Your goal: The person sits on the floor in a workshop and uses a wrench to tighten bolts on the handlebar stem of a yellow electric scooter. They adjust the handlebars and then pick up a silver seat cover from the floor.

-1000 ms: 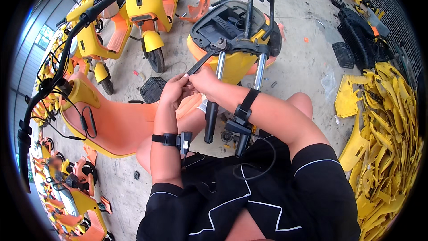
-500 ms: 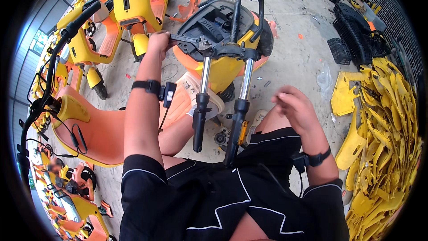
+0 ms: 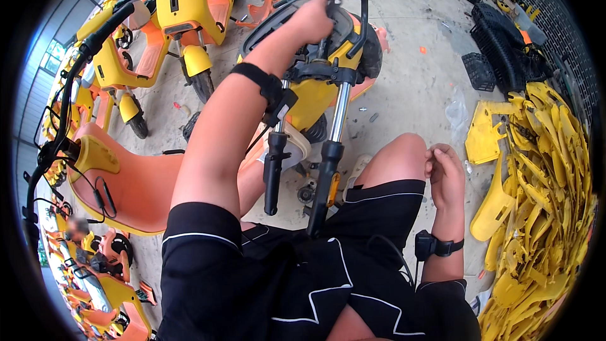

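My left hand (image 3: 312,20) is closed at the upper part of a dark steering tube (image 3: 324,47). A small grey metal end shows past its fingers; it looks like the adjustable wrench's head, with the rest hidden by the hand. Below stands the front fork (image 3: 341,110), upside down from its crown (image 3: 322,72), with two chrome tubes running into black lower legs. Behind it is the yellow scooter body (image 3: 312,98) with a black open tray, partly covered by my left forearm. Beside my right knee, my right hand (image 3: 447,170) hangs with loosely bent fingers and holds nothing visible.
Yellow-and-orange scooters (image 3: 183,0) stand in rows at the left. An orange scooter body (image 3: 136,177) with a black handlebar is close to my left side. Yellow plastic panels (image 3: 536,196) are heaped at the right, below black crates (image 3: 499,44).
My left hand has moved from the fork crown's left side up and right to the steering tube. The wrench has left the crown. My right hand has lowered beside my knee.
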Available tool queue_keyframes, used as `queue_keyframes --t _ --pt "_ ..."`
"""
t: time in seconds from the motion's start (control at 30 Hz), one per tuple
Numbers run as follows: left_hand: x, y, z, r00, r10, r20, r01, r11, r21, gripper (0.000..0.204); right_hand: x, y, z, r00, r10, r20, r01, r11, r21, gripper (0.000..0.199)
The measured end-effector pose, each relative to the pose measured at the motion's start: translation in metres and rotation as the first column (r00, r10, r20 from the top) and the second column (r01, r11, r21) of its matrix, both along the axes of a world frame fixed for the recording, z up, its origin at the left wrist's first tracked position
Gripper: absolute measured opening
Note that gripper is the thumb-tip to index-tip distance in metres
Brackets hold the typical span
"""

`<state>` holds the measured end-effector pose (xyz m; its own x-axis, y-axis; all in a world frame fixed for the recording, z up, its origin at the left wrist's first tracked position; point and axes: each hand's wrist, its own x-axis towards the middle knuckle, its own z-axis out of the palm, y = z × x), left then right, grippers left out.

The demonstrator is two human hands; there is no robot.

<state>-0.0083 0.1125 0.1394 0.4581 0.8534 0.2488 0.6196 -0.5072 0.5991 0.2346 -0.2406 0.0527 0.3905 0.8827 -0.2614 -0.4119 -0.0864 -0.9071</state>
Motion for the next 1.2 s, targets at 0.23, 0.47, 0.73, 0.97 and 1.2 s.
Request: queue_keyframes --t 0.23,0.47,0.73,0.97,1.2 --pt "-0.020 -0.129 -0.014 0.893 -0.439 -0.096 0.448 0.853 0.268 0.034 -0.029 0.017 0.001 0.999 0.051 0.011 -0.051 0.998 0.022 0.013" --pt "-0.111 -0.202 -0.071 0.923 -0.311 -0.226 0.383 0.798 0.466 0.030 -0.051 0.025 -0.008 0.978 0.186 0.096 -0.190 0.981 0.043 0.013" --pt "-0.177 -0.194 -0.145 0.769 -0.162 0.618 0.114 0.987 0.117 0.032 -0.093 0.062 0.006 0.926 0.252 0.282 -0.264 0.964 0.006 0.016" --pt "-0.153 -0.209 -0.164 0.222 0.207 0.953 0.093 0.968 -0.232 0.056 -0.139 0.147 0.012 0.288 -0.165 0.943 -0.373 0.888 0.269 0.037" --pt "-0.175 -0.146 -0.133 -0.167 0.510 0.844 0.152 0.859 -0.489 0.026 -0.149 0.169 -0.011 0.293 -0.167 0.941 -0.284 0.925 0.252 0.074"
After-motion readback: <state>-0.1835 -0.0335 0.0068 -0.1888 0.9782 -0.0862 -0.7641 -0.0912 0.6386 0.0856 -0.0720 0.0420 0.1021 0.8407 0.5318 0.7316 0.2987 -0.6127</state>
